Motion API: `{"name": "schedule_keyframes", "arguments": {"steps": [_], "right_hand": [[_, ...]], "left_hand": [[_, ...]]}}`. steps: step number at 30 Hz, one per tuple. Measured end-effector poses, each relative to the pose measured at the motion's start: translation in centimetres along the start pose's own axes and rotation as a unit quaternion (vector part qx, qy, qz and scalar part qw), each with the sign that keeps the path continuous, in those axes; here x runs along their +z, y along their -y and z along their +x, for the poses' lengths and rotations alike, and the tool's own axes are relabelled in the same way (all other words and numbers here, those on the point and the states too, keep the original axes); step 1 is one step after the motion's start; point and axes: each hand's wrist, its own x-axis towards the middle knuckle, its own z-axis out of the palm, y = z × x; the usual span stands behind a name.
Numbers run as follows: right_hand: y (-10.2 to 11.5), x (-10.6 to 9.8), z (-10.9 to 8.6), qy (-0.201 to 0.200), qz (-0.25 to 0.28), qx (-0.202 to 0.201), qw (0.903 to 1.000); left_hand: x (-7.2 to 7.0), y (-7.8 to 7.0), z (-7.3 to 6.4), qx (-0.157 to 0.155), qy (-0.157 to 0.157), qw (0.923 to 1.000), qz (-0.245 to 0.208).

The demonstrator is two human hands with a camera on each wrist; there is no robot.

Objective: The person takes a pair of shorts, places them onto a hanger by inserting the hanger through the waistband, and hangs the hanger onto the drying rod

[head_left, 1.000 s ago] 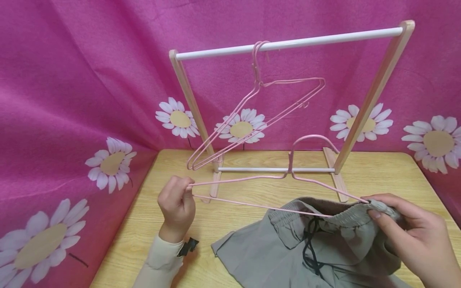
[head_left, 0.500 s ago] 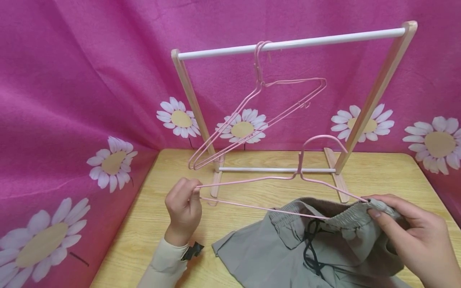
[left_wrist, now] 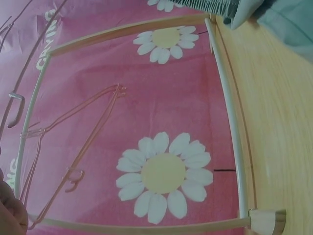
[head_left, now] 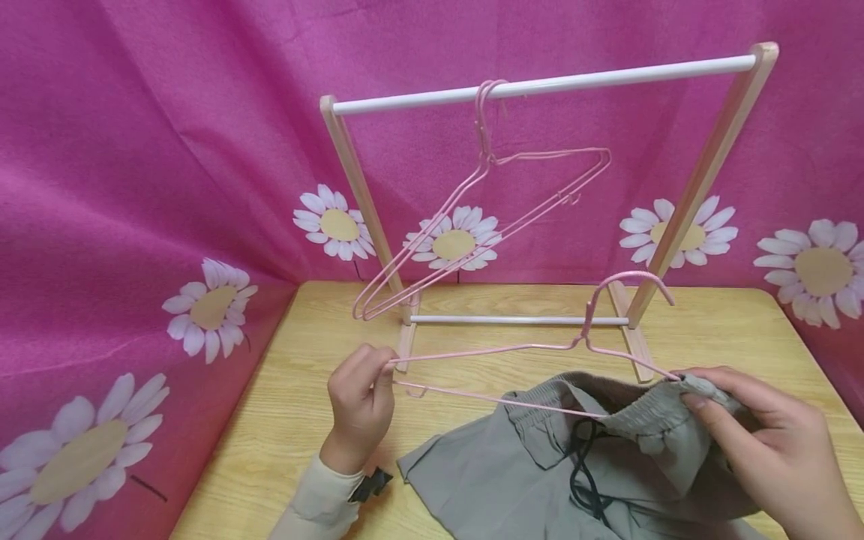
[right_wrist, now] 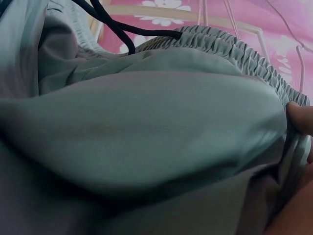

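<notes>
My left hand grips the left end of a pink wire hanger, its fingers curled round the wire. The hanger's right end runs inside the elastic waistband of grey-green drawstring shorts. My right hand pinches that waistband at its right side, thumb in front, over the hanger's hidden tip. A black drawstring dangles from the front. In the right wrist view the gathered waistband runs up to my thumb. Only a bit of my left hand shows in the left wrist view.
Behind the hands stands a small wooden rack with a white top rail and a lower white bar. Pink hangers hang from its rail. A pink daisy-print cloth surrounds the wooden table.
My left hand has moved right and slightly down, sliding the hanger farther into the waistband. The hook has shifted right and tilted. My right hand stays nearly in place.
</notes>
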Motion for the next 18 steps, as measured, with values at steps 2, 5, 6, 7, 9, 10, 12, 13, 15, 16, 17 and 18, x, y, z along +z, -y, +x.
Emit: {"name": "schedule_keyframes", "arguments": {"steps": [2, 5, 6, 7, 9, 10, 12, 13, 15, 16, 17, 18], "right_hand": [[0.10, 0.16, -0.04, 0.002, -0.002, -0.002, 1.0000], [0.19, 0.32, -0.08, 0.003, -0.010, -0.003, 0.9999], [0.20, 0.34, -0.07, 0.003, -0.011, -0.003, 0.9999], [0.24, 0.36, -0.06, 0.003, -0.011, -0.002, 0.9999], [0.25, 0.41, -0.03, 0.001, -0.012, 0.000, 0.9999], [0.28, 0.43, 0.00, 0.001, -0.013, 0.001, 0.9999], [0.29, 0.47, 0.04, 0.000, -0.012, 0.002, 0.9999], [0.30, 0.49, 0.06, -0.001, -0.012, 0.003, 0.9999], [0.27, 0.54, 0.10, -0.001, -0.011, 0.004, 0.9999], [0.27, 0.55, 0.12, -0.001, -0.011, 0.003, 0.9999], [0.24, 0.56, 0.14, -0.001, -0.010, 0.003, 0.9999], [0.23, 0.55, 0.15, -0.001, -0.010, 0.002, 1.0000]], "left_hand": [[0.17, -0.17, -0.13, 0.002, 0.005, 1.0000, -0.005], [0.31, -0.30, -0.24, 0.000, 0.007, 0.9999, -0.008], [0.35, -0.32, -0.27, -0.001, 0.006, 0.9999, -0.010], [0.37, -0.32, -0.30, -0.002, 0.005, 0.9999, -0.012], [0.42, -0.34, -0.33, -0.002, 0.004, 0.9999, -0.016], [0.46, -0.34, -0.36, -0.002, 0.005, 0.9998, -0.017], [0.51, -0.39, -0.41, -0.003, 0.008, 0.9998, -0.018], [0.54, -0.42, -0.42, -0.004, 0.009, 0.9998, -0.016], [0.59, -0.49, -0.48, -0.007, 0.011, 0.9998, -0.013], [0.61, -0.52, -0.50, -0.009, 0.012, 0.9998, -0.012], [0.64, -0.57, -0.51, -0.010, 0.012, 0.9998, -0.011], [0.67, -0.60, -0.53, -0.011, 0.011, 0.9998, -0.010]]}}
